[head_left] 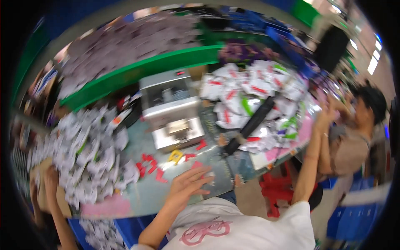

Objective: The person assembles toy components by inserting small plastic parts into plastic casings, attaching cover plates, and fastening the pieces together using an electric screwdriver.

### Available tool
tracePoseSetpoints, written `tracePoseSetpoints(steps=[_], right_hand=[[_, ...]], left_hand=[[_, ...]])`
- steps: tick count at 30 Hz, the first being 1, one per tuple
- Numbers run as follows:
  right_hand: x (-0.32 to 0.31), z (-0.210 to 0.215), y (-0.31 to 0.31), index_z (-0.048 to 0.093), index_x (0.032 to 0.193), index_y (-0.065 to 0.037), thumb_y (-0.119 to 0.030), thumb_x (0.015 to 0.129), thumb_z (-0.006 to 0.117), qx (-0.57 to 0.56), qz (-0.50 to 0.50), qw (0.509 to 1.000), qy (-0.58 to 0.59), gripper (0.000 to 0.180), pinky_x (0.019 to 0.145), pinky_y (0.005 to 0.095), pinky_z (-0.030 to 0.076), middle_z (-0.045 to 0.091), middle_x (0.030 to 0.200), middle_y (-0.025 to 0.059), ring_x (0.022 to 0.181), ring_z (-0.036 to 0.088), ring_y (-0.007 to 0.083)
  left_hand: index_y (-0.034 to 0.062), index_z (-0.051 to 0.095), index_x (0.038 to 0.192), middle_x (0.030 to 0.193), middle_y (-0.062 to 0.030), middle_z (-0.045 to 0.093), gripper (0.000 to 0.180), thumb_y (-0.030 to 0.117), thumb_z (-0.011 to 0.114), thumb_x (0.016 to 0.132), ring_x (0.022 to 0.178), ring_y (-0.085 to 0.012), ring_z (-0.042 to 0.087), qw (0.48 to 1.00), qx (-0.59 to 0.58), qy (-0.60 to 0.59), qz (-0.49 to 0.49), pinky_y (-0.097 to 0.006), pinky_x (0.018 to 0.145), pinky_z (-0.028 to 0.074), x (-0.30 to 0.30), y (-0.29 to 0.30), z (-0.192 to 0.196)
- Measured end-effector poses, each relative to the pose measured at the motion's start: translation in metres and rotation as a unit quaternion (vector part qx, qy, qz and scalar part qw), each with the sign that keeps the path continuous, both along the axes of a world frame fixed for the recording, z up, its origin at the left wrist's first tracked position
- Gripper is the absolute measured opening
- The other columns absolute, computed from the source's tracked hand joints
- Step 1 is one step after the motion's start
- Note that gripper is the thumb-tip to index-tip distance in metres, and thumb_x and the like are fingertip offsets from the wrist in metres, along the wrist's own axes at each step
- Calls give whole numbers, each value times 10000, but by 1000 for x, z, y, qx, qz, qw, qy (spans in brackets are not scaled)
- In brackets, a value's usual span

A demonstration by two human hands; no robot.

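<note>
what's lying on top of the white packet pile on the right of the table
A long black tool lies slantwise across the white packet pile. Whatever is under the packets is covered.

Bright, even indoor light, with ceiling lamps [377, 54] glaring at the far right. Heavy motion blur smears the whole view; the fisheye bends edges, and the corners go black.

Whole view motion-blurred; right hand [329, 113] smeared, grip unreadable; paper heap [85, 152] detail indistinct.
</note>
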State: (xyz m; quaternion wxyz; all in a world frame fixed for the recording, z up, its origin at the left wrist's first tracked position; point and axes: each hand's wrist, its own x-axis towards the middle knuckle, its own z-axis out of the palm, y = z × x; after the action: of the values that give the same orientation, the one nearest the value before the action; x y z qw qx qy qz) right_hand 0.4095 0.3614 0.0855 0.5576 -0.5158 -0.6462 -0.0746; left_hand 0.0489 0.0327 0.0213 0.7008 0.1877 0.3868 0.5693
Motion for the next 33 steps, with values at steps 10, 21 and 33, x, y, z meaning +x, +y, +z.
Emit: tracePoseSetpoints(steps=[10,21,33], right_hand=[[-266,25,-175,630,895,9,86,625,543,55,511,829,-222,294,608,297,448,586,841,142,732,566,255],[-459,15,-227,617,956,-74,32,702,585,12,728,650,-215,276,674,322,459,569,922,100,812,555,262],[-549,-1,-246,589,807,-94,-27,613,629,229,638,668,-308,209,737,356,413,536,1004,71,928,512,249]], left_hand=[[13,391,1245,1236,-116,475,442,104,520,832,1045,-211,541,993,92,-8,70,-285,714,502,-25,-32,-7],[5,441,1182,1137,-127,547,380,172,512,848,952,-229,588,971,44,-49,229,-283,672,506,-47,-64,-16],[-24,463,1145,1074,-169,569,357,154,528,842,815,-211,621,963,67,-81,248,-296,638,522,-61,-71,-11]])
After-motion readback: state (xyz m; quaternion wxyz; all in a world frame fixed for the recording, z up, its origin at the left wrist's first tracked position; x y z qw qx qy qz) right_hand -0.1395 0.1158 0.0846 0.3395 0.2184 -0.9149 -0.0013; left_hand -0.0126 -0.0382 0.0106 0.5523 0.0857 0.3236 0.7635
